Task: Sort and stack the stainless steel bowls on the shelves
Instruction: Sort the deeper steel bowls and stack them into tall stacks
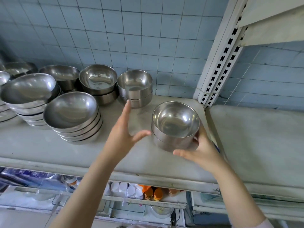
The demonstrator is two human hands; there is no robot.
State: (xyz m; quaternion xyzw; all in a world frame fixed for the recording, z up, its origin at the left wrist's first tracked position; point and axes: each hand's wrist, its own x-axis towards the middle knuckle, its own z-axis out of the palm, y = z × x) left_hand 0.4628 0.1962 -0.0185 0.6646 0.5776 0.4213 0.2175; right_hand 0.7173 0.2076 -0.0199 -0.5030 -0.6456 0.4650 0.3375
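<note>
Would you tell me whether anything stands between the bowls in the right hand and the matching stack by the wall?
Nothing on the shelf stands between the held bowls and the matching stack; only the left hand hovers near its front.

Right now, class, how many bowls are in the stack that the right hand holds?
2. The top bowl sits nested inside the bottom bowl, which the right hand grips at the right end of the shelf. Another could be hidden between them.
</note>
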